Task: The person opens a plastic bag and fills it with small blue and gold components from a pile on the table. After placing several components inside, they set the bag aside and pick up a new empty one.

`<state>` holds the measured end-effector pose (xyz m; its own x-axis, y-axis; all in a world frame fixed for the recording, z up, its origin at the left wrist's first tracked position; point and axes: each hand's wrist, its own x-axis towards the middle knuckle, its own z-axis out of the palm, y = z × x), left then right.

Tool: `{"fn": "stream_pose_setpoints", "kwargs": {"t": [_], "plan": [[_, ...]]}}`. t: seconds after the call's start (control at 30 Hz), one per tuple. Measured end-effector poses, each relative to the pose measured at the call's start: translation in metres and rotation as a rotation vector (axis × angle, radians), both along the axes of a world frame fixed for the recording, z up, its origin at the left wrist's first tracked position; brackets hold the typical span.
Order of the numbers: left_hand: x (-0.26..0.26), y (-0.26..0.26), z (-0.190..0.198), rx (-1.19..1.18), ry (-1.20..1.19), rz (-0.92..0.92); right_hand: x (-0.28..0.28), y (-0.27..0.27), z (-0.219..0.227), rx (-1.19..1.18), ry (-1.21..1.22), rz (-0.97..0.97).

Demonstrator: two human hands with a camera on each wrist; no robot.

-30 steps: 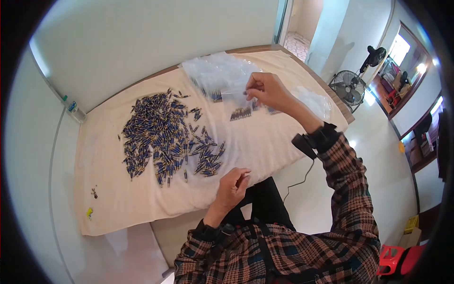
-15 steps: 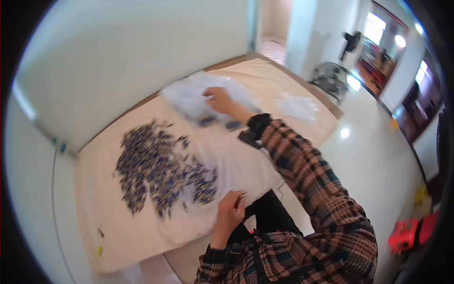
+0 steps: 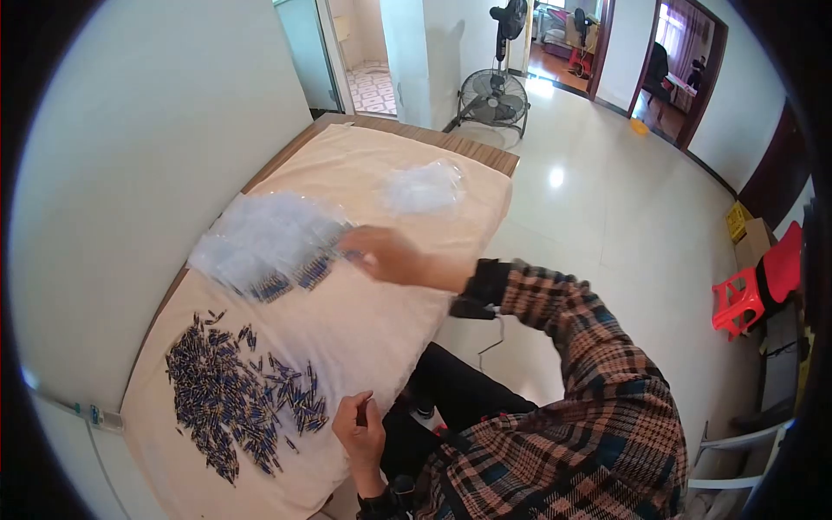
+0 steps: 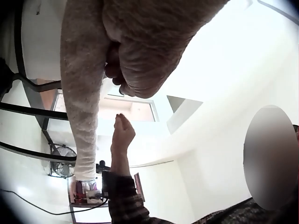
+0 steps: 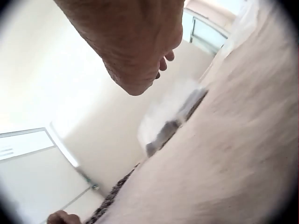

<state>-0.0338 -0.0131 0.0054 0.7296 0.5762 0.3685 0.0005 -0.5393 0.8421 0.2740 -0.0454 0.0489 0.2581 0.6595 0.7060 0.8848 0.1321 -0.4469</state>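
Note:
In the head view, the right hand (image 3: 386,256) is blurred beside a group of clear plastic bags (image 3: 269,238), with rows of small blue-and-gold cylindrical pieces (image 3: 312,274) at their near ends. Its fingers bend together in the left wrist view, where nothing shows held by the hand (image 4: 122,134). The left hand (image 3: 360,432) hangs loosely curled by the front edge of the cloth, with no object visible in it. A large heap of loose pieces (image 3: 212,390) lies to its left. In the right wrist view the bags (image 5: 170,112) are blurred beyond the right hand (image 5: 135,42).
A separate stack of clear bags (image 3: 425,186) lies farther back on the cream cloth (image 3: 347,156). Beyond the wooden table edge (image 3: 485,152) stands a floor fan (image 3: 492,97). A red stool (image 3: 737,302) is at the right, and a wall runs along the left.
The head view has turned rightward. The right hand held a bag up one second ago, passed over the grouped bags, and is now at their right side. The left hand stays near the front edge.

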Motion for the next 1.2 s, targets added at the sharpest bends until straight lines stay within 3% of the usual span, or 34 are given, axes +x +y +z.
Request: {"fn": "stream_pose_setpoints", "kwargs": {"t": [0.03, 0.17, 0.27, 0.4, 0.57, 0.67, 0.83, 0.93, 0.97, 1.07, 1.2], "plan": [[0.000, 0.000, 0.000, 0.002, 0.006, 0.002, 0.019, -0.016, -0.011, 0.011, -0.056, -0.077], [0.003, 0.000, -0.003, 0.023, -0.004, 0.013, 0.078, -0.078, -0.035, -0.320, -0.349, -0.679], [0.002, 0.002, -0.010, 0.029, 0.019, 0.046, 0.095, -0.106, -0.046, -0.399, -0.185, -0.607], [0.005, -0.002, -0.005, -0.004, 0.025, 0.069, 0.075, -0.120, -0.050, -0.528, -0.177, -0.533], [0.006, -0.001, -0.007, 0.079, 0.015, 0.078, 0.064, -0.121, -0.055, -0.466, 0.072, -0.303], [0.006, -0.003, -0.007, 0.037, 0.016, 0.073, 0.054, -0.117, -0.057, -0.346, -0.285, -0.496], [0.007, -0.003, -0.006, 0.052, 0.004, 0.075, 0.054, -0.114, -0.045, -0.092, -0.290, -0.517], [0.007, -0.004, -0.006, -0.013, 0.013, 0.078, 0.066, -0.106, -0.037, 0.138, 0.400, -0.423], [0.006, -0.005, -0.007, -0.012, 0.011, 0.076, 0.072, -0.104, -0.034, 0.139, 0.399, -0.425], [0.007, -0.005, -0.008, 0.036, -0.014, 0.072, 0.087, -0.099, -0.019, 0.322, 0.966, -0.428], [0.005, -0.005, -0.007, -0.005, -0.032, 0.053, 0.068, -0.099, -0.013, 0.265, 1.068, -0.229]]}}
